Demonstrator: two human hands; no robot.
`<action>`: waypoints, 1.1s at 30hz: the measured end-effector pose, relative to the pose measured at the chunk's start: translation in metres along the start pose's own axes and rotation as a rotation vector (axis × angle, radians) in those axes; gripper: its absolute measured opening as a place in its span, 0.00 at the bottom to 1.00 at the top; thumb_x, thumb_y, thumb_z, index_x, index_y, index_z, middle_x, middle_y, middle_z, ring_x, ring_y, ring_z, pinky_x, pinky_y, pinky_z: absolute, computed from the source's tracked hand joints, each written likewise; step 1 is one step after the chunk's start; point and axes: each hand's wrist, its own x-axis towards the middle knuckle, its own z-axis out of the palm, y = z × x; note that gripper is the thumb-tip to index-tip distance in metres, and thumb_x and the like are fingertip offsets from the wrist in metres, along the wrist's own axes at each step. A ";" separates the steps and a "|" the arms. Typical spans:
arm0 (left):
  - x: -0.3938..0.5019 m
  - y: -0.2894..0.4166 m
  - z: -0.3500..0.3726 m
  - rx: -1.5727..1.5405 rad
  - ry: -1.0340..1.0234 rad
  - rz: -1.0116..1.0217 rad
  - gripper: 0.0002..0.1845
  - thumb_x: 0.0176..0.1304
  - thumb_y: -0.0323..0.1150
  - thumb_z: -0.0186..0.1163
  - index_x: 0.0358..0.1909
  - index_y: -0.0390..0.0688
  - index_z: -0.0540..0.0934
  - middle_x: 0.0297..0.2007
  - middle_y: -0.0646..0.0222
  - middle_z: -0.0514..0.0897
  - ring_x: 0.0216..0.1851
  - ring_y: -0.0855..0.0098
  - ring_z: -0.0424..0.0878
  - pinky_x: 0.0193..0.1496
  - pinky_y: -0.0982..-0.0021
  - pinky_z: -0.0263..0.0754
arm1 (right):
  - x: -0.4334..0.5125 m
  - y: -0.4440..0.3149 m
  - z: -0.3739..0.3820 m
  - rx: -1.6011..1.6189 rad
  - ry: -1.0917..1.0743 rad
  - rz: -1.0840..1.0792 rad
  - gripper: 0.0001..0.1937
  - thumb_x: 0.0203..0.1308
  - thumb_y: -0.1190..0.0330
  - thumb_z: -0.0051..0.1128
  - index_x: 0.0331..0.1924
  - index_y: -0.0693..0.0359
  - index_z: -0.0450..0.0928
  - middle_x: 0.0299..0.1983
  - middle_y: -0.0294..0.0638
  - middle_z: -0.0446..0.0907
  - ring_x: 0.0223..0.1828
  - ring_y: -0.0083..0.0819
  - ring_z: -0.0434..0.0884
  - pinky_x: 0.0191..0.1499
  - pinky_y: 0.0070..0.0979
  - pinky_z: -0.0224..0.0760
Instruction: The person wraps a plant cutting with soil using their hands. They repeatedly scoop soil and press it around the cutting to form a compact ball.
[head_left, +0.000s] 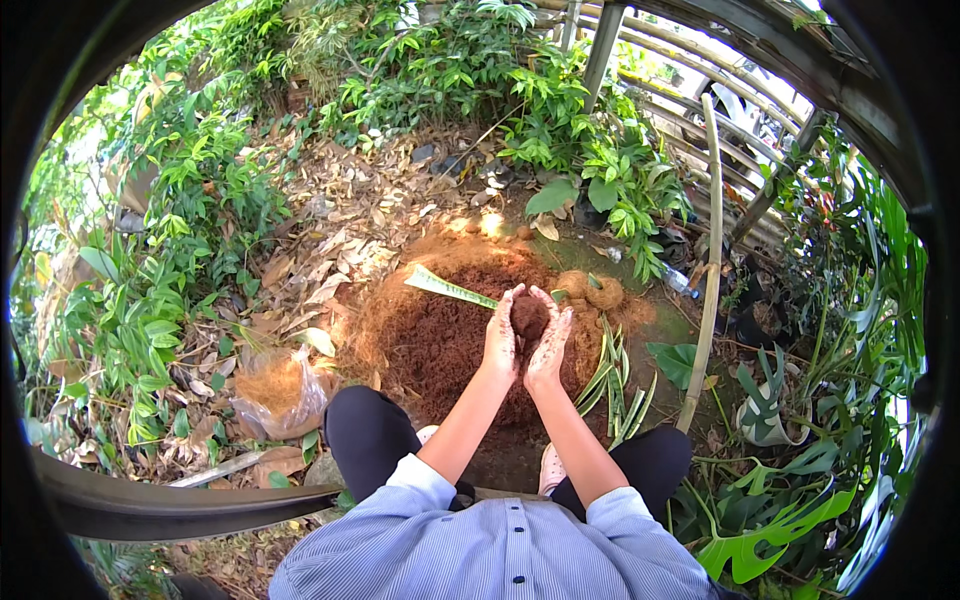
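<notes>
My left hand and my right hand are cupped together around a ball of dark brown coco peat. Crumbs of it cling to my fingers and palms. A variegated snake plant leaf extends leftward from beside the ball; its base is hidden by my left hand. Below my hands spreads a heap of moist coco peat, ringed by tan coir fibre. Just right of my fingertips are rounded coir-wrapped balls. Several loose snake plant leaves lie on the ground to the right.
On the left sits a clear plastic bag holding coir. A bamboo pole leans at right, near a plastic bottle and a white pot. Dry leaves and shrubs lie beyond; a curved rail crosses lower left.
</notes>
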 end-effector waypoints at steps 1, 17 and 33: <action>0.003 0.005 -0.002 -0.015 0.034 -0.011 0.18 0.65 0.43 0.47 0.52 0.45 0.73 0.48 0.67 0.76 0.49 0.69 0.74 0.55 0.65 0.67 | -0.002 0.002 -0.002 -0.047 -0.102 0.006 0.29 0.66 0.47 0.26 0.56 0.62 0.65 0.57 0.44 0.66 0.59 0.34 0.64 0.63 0.32 0.53; 0.035 -0.002 -0.086 -0.235 -0.192 -0.231 0.13 0.66 0.40 0.46 0.43 0.43 0.74 0.40 0.66 0.80 0.40 0.70 0.79 0.44 0.69 0.76 | 0.002 -0.017 0.004 -1.445 -0.717 -1.164 0.12 0.47 0.69 0.57 0.37 0.63 0.78 0.44 0.43 0.77 0.47 0.40 0.76 0.59 0.41 0.61; 0.019 0.007 -0.082 -0.091 -0.107 -0.263 0.16 0.66 0.46 0.45 0.41 0.46 0.75 0.37 0.72 0.80 0.38 0.76 0.78 0.41 0.74 0.76 | -0.011 -0.008 -0.006 -1.581 -0.736 -0.935 0.21 0.56 0.59 0.48 0.50 0.65 0.72 0.58 0.47 0.67 0.62 0.43 0.63 0.65 0.53 0.37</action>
